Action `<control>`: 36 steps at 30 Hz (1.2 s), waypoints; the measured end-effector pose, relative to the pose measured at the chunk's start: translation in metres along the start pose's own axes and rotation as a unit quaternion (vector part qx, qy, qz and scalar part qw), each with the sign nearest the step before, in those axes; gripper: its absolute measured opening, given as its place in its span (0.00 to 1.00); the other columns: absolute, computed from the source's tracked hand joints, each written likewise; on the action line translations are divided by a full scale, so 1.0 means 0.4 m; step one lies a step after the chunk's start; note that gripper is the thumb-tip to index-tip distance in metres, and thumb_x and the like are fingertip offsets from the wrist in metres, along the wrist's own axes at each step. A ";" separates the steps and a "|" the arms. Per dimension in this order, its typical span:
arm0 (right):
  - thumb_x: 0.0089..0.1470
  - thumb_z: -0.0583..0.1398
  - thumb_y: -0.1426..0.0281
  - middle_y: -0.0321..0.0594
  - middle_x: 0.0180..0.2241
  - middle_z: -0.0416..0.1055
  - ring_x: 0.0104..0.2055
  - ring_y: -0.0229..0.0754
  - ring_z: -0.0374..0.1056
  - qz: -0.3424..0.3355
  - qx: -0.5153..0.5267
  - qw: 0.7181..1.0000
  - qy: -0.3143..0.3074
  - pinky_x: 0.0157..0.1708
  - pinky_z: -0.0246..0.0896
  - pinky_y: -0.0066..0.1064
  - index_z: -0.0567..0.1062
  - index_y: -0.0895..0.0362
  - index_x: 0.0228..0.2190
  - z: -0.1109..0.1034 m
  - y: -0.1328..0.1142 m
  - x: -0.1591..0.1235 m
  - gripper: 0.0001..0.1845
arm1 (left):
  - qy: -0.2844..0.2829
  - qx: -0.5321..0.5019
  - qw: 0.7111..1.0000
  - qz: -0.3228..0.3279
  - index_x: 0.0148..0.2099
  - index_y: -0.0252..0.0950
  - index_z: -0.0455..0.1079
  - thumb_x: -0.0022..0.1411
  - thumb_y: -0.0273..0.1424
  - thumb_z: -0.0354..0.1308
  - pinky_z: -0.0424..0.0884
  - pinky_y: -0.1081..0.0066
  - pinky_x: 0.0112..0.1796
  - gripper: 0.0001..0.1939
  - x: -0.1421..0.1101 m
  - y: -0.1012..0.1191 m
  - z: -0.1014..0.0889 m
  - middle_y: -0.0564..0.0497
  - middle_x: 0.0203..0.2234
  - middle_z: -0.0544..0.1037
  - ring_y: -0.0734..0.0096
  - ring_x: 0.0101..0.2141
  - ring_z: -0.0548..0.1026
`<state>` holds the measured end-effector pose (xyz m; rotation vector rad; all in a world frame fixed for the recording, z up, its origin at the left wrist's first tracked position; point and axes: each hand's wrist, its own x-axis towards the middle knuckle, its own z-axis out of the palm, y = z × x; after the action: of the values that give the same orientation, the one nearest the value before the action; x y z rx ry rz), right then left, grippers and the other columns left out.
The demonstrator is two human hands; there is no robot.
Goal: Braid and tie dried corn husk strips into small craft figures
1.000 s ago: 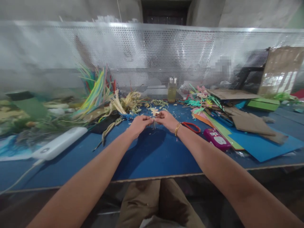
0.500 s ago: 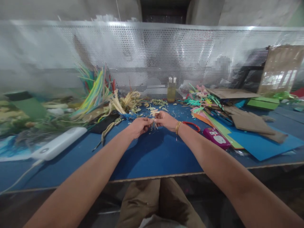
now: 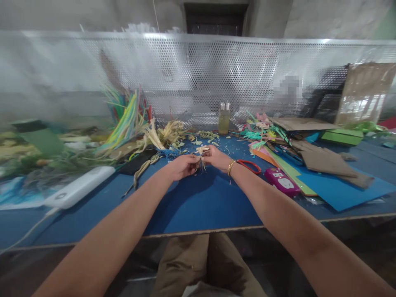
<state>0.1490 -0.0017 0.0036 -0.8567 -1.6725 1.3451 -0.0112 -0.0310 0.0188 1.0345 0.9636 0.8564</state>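
My left hand (image 3: 185, 166) and my right hand (image 3: 217, 158) meet over the middle of the blue table, fingertips pinched close together. Between them they grip a small bundle of pale dry strips (image 3: 202, 151); its flat cream ends stick up above the fingers and thin frayed strands hang below. The part inside the fingers is hidden. Just right of my right wrist lie red-handled scissors (image 3: 249, 166), partly behind the wrist. Beyond my left hand sits a larger heap of straw-coloured dried husks (image 3: 165, 134) with blue strands at its base.
A white power strip (image 3: 79, 187) with a cord lies left. Colourful strips (image 3: 123, 119) stand behind it. To the right are a purple box-like device (image 3: 282, 181), blue sheets (image 3: 335, 192) and cardboard pieces (image 3: 328, 163). A bottle of yellowish liquid (image 3: 224, 119) stands before the perforated metal screen (image 3: 201, 74).
My fingers have shifted slightly around the small bundle, and its hanging strands show more plainly now. Both hands stay in nearly the same place; the camera view has tilted a little.
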 end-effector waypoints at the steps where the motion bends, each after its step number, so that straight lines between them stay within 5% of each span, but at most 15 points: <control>1: 0.45 0.58 0.79 0.33 0.30 0.65 0.31 0.35 0.66 0.003 0.009 1.000 -0.001 0.31 0.65 0.29 0.58 0.55 0.39 0.000 0.000 -0.001 0.20 | -0.001 -0.002 1.000 -0.006 0.31 0.33 0.70 0.50 0.31 0.63 0.59 0.79 0.20 0.08 0.000 0.002 0.001 0.52 0.22 0.71 0.78 0.22 0.68; 12: 0.44 0.61 0.77 0.30 0.25 0.64 0.27 0.33 0.64 0.010 -0.019 0.999 0.032 0.29 0.63 0.27 0.59 0.57 0.41 -0.007 -0.003 -0.006 0.23 | 0.090 0.120 0.987 0.060 0.25 0.33 0.65 0.41 0.40 0.69 0.50 0.78 0.18 0.19 0.014 -0.020 -0.004 0.56 0.16 0.65 0.84 0.16 0.59; 24: 0.42 0.60 0.72 0.35 0.28 0.66 0.30 0.37 0.64 -0.050 -0.291 0.934 0.201 0.35 0.61 0.32 0.63 0.57 0.34 -0.010 -0.009 0.008 0.15 | 0.027 0.116 0.993 -0.021 0.26 0.32 0.68 0.41 0.34 0.70 0.53 0.81 0.18 0.15 -0.024 0.019 0.001 0.54 0.19 0.68 0.82 0.19 0.63; 33: 0.42 0.59 0.74 0.35 0.27 0.67 0.30 0.39 0.65 -0.043 -0.289 0.928 0.232 0.37 0.63 0.36 0.64 0.58 0.36 -0.038 -0.009 0.019 0.15 | -0.090 0.160 0.979 -0.094 0.27 0.30 0.71 0.38 0.34 0.71 0.46 0.82 0.16 0.16 -0.061 0.055 -0.018 0.50 0.21 0.70 0.82 0.20 0.62; 36: 0.41 0.60 0.75 0.36 0.28 0.67 0.30 0.38 0.66 -0.004 -0.171 0.959 0.224 0.33 0.65 0.33 0.64 0.57 0.37 -0.047 -0.008 0.016 0.18 | -0.031 0.191 0.980 -0.049 0.28 0.32 0.71 0.40 0.40 0.70 0.47 0.80 0.16 0.18 -0.056 0.054 -0.022 0.50 0.22 0.71 0.81 0.20 0.62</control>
<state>0.1631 0.0113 0.0100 -1.2467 -1.5546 0.7816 -0.0299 -0.0427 0.0427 1.3198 1.1424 0.5640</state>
